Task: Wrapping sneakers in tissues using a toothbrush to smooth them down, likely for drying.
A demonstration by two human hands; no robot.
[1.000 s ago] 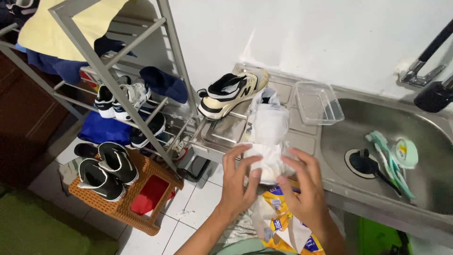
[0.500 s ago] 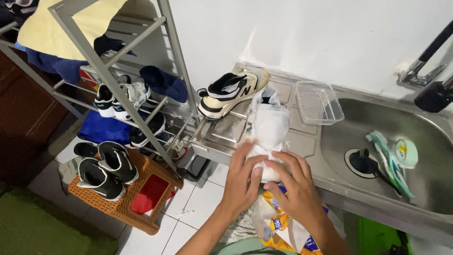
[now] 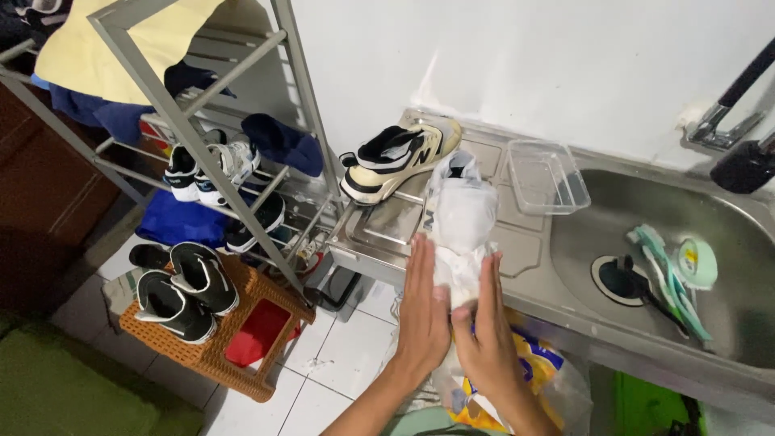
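Left hand (image 3: 424,311): laid flat against the wrapped shoe (image 3: 462,220), fingers straight.
Right hand (image 3: 484,327): pressed flat on its other side.
Grip: open-palmed, the shoe sandwiched between.
Table (image 3: 387,228): steel, shoe resting there.

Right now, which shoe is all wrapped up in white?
The wrapped shoe pressed between the left hand and right hand on the steel counter. The cream sneaker behind it is bare.

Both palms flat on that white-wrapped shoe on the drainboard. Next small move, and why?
Probably curl the fingers in to grip. The left hand and right hand only press open palms on either side of the wrapped shoe's near end, where the white wrap bunches loose. Its far end lies unsupported on the steel drainboard.
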